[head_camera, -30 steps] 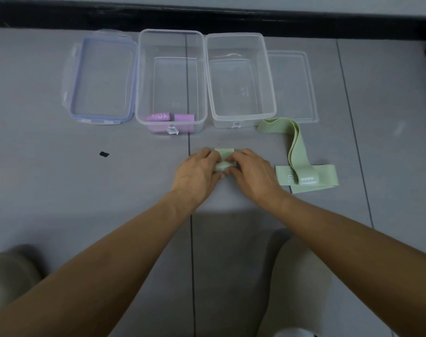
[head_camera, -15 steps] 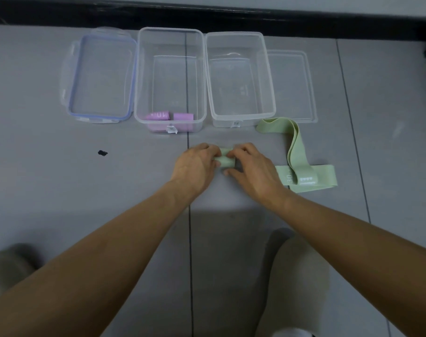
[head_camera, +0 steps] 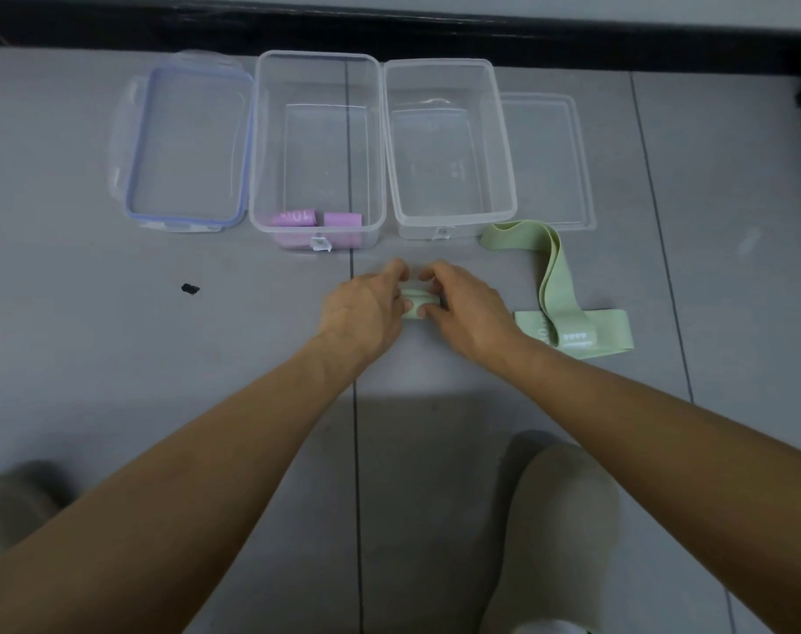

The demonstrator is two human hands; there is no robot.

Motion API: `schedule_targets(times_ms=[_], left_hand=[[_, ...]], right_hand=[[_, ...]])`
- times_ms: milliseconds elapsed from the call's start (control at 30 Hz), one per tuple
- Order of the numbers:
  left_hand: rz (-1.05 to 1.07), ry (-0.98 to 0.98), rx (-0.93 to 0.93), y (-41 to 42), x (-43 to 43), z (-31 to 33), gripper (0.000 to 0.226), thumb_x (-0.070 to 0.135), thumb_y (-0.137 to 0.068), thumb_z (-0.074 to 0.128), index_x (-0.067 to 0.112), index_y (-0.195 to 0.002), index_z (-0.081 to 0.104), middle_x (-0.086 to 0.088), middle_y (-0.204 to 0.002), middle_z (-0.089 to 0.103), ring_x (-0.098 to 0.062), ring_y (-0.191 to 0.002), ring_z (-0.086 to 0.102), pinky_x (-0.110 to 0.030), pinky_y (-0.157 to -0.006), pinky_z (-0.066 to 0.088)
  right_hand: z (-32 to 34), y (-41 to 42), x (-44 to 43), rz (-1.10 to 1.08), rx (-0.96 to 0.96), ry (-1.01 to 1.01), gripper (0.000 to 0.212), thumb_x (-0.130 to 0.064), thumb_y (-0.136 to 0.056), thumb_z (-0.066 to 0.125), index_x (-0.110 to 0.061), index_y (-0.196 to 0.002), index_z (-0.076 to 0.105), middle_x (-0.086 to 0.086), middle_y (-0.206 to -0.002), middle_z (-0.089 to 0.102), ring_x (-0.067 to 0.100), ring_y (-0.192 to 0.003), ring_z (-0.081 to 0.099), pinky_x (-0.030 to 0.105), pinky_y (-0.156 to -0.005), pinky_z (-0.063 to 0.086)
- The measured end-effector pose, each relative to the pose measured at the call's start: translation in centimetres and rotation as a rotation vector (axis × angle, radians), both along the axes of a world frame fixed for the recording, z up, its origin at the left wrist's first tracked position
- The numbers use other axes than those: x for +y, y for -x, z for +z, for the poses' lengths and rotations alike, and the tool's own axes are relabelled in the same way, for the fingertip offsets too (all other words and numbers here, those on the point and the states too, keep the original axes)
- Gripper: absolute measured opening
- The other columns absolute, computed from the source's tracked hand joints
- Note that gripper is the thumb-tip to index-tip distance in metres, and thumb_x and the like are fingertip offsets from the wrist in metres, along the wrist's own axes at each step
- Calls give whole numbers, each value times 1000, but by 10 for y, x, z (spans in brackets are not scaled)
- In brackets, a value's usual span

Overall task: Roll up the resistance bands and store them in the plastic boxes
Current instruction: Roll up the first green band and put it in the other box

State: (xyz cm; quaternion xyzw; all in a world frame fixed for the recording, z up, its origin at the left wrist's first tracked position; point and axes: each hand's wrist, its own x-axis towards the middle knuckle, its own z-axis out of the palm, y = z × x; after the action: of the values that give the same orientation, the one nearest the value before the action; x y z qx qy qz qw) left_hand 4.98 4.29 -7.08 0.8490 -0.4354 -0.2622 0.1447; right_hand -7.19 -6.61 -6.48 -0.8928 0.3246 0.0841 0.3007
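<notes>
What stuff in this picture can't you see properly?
Head view:
- Green roll: mostly covered by the fingers of the left hand and right hand, so how much is rolled is hidden.
- Print on the loose green band: too small, and partly under the band's own fold.
- Black speck on the floor: too small to identify.

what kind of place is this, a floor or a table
Most likely an indoor floor, seen from someone sitting or kneeling on it. The grey surface runs in large panels with thin seams, a black skirting strip edges the wall behind, and the person's leg rests on it.
</notes>
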Motion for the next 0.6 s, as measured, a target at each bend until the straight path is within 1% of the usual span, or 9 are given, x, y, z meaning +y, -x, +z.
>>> schedule_targets(times_ms=[33, 100, 233, 367, 500, 600], left_hand=[[12, -7, -5, 0, -1, 1, 26, 32, -94, 52, 28, -119, 47, -2, -108, 68, -33, -99, 63, -41, -83, 50], [8, -23, -33, 1, -4, 3, 27, 31, -95, 51, 30, -122, 50, -2, -113, 67, -32, -103, 62, -40, -83, 48], [8, -47, -82, 1, -8, 6, 25, 30, -96, 50, 31, -120, 60, -3, -117, 63, -31, -109, 58, -39, -86, 46], [18, -59, -86, -1, -11, 7, 23, 32, -97, 50, 27, -115, 62, -7, -114, 52, -32, -107, 55, -42, -86, 46], [33, -52, -43, 0, -13, 5, 16, 27, -96, 51, 22, -107, 61, -6, -110, 55, -32, -102, 57, -40, -82, 46], [46, -39, -9, 0, -15, 3, 12, 25, -94, 53, 21, -101, 61, -5, -106, 57, -31, -100, 58, -37, -79, 43]], right_hand=[[1, -1, 0, -7, 9, -8, 38, -25, -93, 61, -21, -129, 53, 0, -127, 58, 20, -111, 58, 30, -88, 40], [1, -4, -4, 7, 32, 4, 37, -27, -95, 60, -20, -131, 55, 2, -128, 59, 22, -114, 57, 32, -91, 41], [2, -8, -8, 68, 61, 24, 28, -28, -97, 55, -21, -123, 63, 5, -119, 58, 26, -106, 59, 34, -86, 44], [5, -9, -7, 63, 67, 23, 27, -28, -98, 54, -20, -121, 65, 6, -119, 56, 28, -104, 59, 36, -88, 46], [7, -8, -8, 86, 85, 13, 34, -35, -95, 58, -21, -126, 62, 3, -123, 54, 25, -103, 59, 34, -85, 45], [5, -5, -10, 136, 85, 25, 38, -36, -87, 66, -21, -122, 59, 1, -120, 56, 25, -102, 59, 35, -80, 47]])
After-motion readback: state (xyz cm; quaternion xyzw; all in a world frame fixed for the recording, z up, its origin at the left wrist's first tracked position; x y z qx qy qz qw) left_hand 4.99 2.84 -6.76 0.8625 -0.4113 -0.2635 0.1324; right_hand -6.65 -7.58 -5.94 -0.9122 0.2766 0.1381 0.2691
